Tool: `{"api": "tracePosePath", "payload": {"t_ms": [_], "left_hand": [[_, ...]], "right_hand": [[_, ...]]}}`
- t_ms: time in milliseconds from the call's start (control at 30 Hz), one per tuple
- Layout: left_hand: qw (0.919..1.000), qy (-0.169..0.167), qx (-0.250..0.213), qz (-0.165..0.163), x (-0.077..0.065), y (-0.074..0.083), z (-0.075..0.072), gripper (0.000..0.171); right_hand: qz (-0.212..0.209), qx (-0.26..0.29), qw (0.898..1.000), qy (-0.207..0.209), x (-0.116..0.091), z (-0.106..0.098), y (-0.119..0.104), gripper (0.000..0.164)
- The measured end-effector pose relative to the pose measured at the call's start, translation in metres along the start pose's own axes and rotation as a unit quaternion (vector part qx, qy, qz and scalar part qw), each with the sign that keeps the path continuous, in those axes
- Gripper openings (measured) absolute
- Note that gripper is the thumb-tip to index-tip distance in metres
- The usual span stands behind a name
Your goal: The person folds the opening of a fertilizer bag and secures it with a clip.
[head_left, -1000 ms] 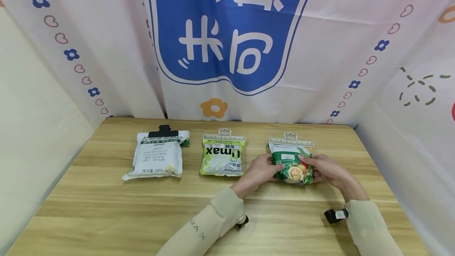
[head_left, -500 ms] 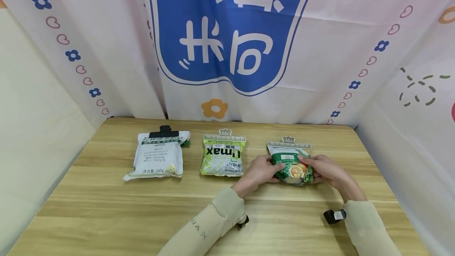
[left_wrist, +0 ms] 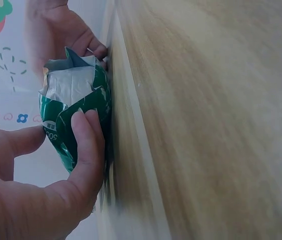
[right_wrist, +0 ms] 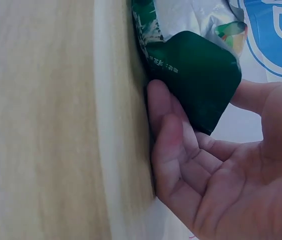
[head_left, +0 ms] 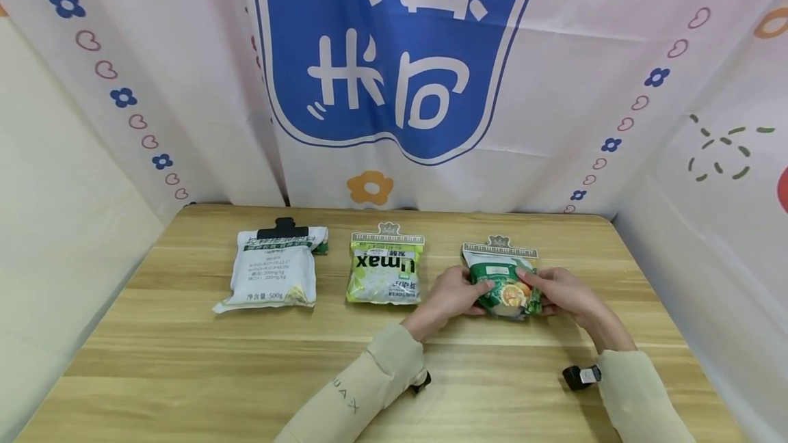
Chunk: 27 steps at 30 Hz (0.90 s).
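A green and white bag [head_left: 503, 287] with fruit pictures lies at the right of the table, and a grey-white crown-topped clip [head_left: 500, 249] spans its far edge. My left hand [head_left: 452, 294] grips the bag's left side, thumb on top and fingers low against the side. From the right, my right hand [head_left: 566, 294] holds the other side, its thumb over the fruit picture. In the left wrist view, the near end of the bag [left_wrist: 71, 87] shows folded green flaps around a silvery face. The right wrist view has a dark green corner [right_wrist: 196, 75] between thumb and fingers.
A lime-green and silver bag [head_left: 384, 275] with a similar clip [head_left: 388, 234] lies left of my hands. Farther left is a white bag [head_left: 273, 275] with a black clip [head_left: 283, 227]. A printed cloth [head_left: 554, 122] hangs behind the wooden table [head_left: 215, 374].
The green bag and its clip have moved slightly toward me and to the left, held in both hands. Over the last half second they stay nearly still. The other two bags have not moved.
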<state>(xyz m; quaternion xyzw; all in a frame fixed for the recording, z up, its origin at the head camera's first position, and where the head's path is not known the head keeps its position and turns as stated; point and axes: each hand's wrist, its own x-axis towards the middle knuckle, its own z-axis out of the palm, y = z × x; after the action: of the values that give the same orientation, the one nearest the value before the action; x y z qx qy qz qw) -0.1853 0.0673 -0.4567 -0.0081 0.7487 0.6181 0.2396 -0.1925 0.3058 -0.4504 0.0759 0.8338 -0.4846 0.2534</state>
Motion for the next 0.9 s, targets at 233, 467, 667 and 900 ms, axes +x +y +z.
{"api": "tracePosePath", "payload": {"t_ms": [233,467,667,900], "left_hand": [[0.9999,-0.010,-0.006,0.001,-0.003,0.000,0.000,0.040],[0.9981,-0.011,0.060,0.013,-0.008,0.008,-0.005,0.044],[0.9812,-0.019,0.188,0.037,-0.029,0.018,-0.014,0.048],[0.9325,-0.019,0.326,0.153,-0.062,0.048,-0.043,0.031]], "right_hand": [[-0.005,-0.004,1.000,0.002,0.001,0.000,0.003,0.062],[-0.011,-0.040,0.999,0.025,-0.003,-0.007,0.000,0.059],[-0.015,-0.070,0.995,0.073,-0.016,-0.013,-0.005,0.065],[-0.054,-0.117,0.978,0.164,-0.031,-0.023,-0.017,0.097]]}}
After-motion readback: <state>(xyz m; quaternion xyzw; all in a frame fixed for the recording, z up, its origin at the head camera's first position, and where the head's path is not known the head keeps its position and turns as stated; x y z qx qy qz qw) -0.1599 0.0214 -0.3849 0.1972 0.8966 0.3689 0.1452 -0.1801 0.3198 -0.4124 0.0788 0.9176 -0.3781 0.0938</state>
